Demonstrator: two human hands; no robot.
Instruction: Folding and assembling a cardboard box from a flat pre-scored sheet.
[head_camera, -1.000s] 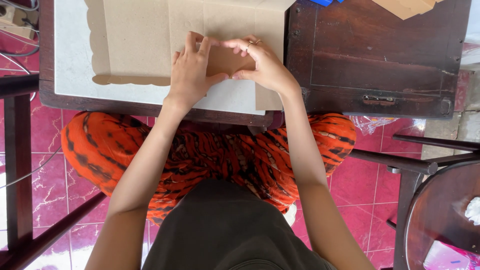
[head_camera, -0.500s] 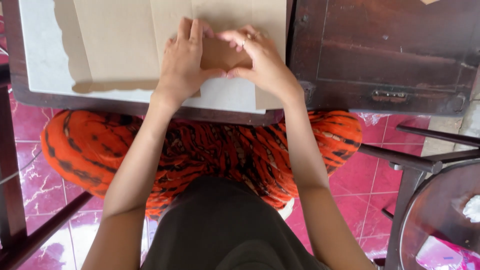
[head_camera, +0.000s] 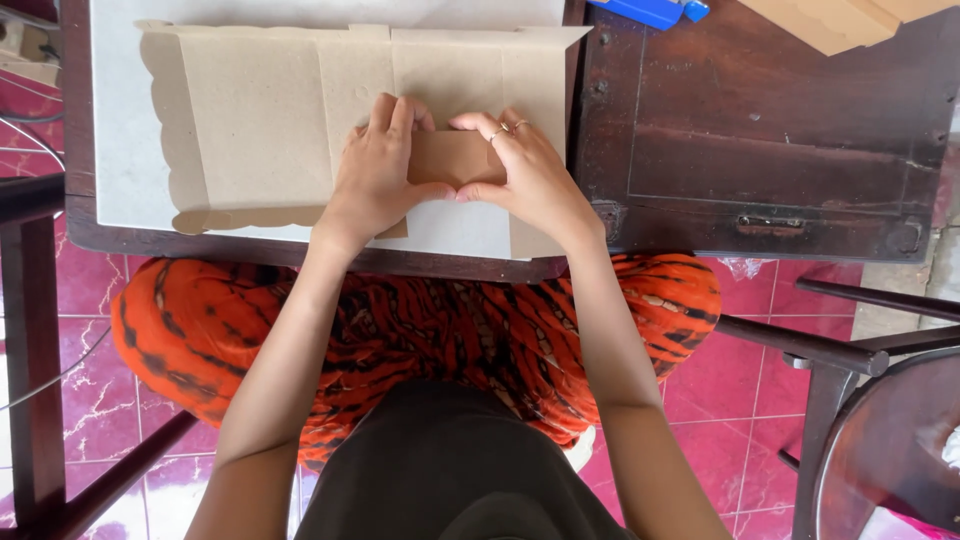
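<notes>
While the head camera is looking straight down, the left hand (head_camera: 380, 170) and the right hand (head_camera: 525, 170) are both pressing on a small brown cardboard flap (head_camera: 452, 158) that is lying folded over the near part of a flat cardboard box blank (head_camera: 260, 120). The left hand is lying palm down with its fingers close together and stretched forward, covering the left edge of the flap, and its thumb is pointing to the right along the near edge. The right hand is bending its fingers together over the right edge of the flap, and its thumb is almost meeting the left thumb at the near edge; thin rings (head_camera: 505, 128) are showing on two of its fingers. The blank is lying spread out on a white sheet (head_camera: 115, 150), which is covering the left part of a dark wooden table (head_camera: 760, 150), and its left side has a wavy cut border. A blue object (head_camera: 650, 10) and another piece of cardboard (head_camera: 840, 20) are sitting at the far edge of the table, well apart from the hands. Below the table, the person's lap is showing in orange and black striped cloth (head_camera: 400, 320) over a pink tiled floor (head_camera: 760, 420).
</notes>
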